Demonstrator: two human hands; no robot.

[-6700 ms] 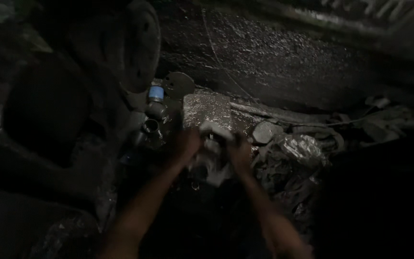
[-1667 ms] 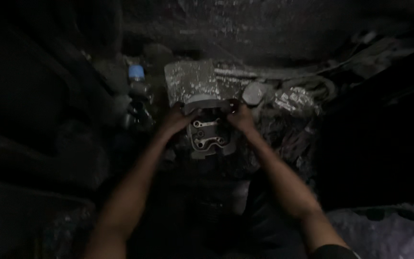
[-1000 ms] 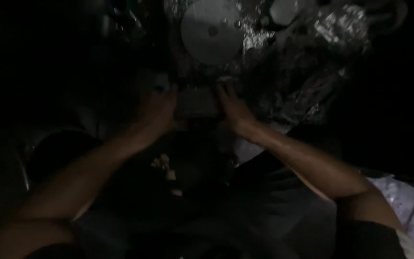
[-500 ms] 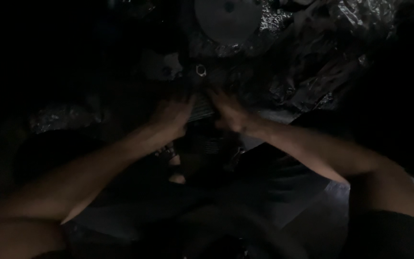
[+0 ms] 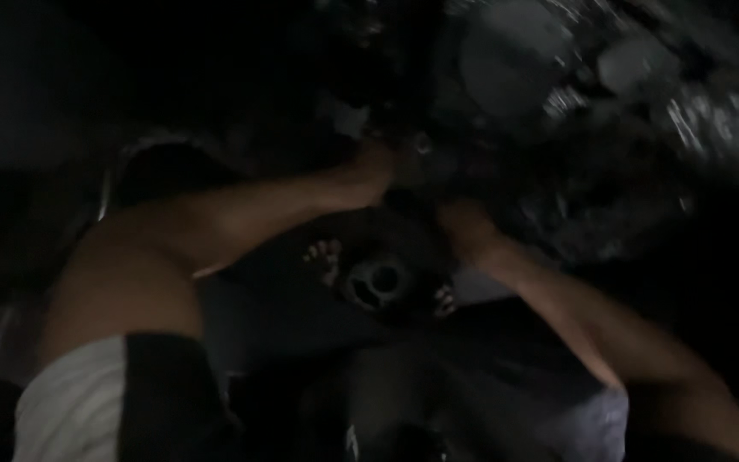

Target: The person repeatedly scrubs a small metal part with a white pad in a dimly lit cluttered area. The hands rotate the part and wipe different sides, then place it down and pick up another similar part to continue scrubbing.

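Down between my knees, in very poor light, my left hand (image 5: 374, 167) and my right hand (image 5: 464, 229) press against either side of a dark metal casting (image 5: 421, 184); whether my fingers are curled round it or laid flat I cannot tell, the view being dim and blurred. It looks heavy, stiff and probably greasy, so I judge it wants a two-sided hold low on its body; a round metal part (image 5: 378, 281) lies just below it.

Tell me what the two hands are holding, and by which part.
Both the left hand and right hand reach a dark metal part between them. The frame is too dark and blurred to tell the grip.
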